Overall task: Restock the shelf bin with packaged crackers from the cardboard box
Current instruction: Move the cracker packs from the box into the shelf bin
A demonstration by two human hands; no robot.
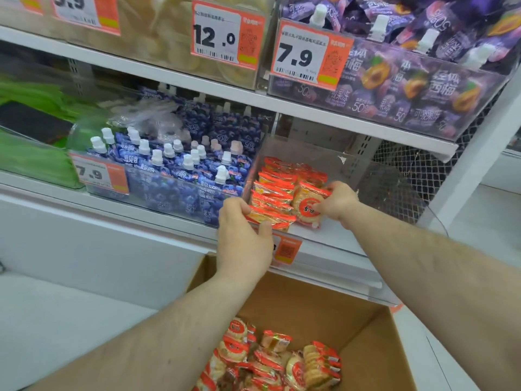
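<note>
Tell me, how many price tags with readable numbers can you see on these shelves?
4. On the upper shelf: a partly cut-off 9.9 tag, a 12.0 tag and a 7.9 tag. Below: another 7.9 tag on the blueberry pouch bin. A fifth tag is partly hidden by the left hand.

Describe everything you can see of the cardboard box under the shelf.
The cardboard box is plain brown corrugated card, open at the top, standing below the shelf edge in front of the person. Its inner walls are bare. Packaged crackers in clear wrap with red-orange print lie loosely heaped at its bottom, leaving much of the box unfilled. Both forearms reach over it; neither hand touches it. Its lower part is cut off by the frame.
</note>
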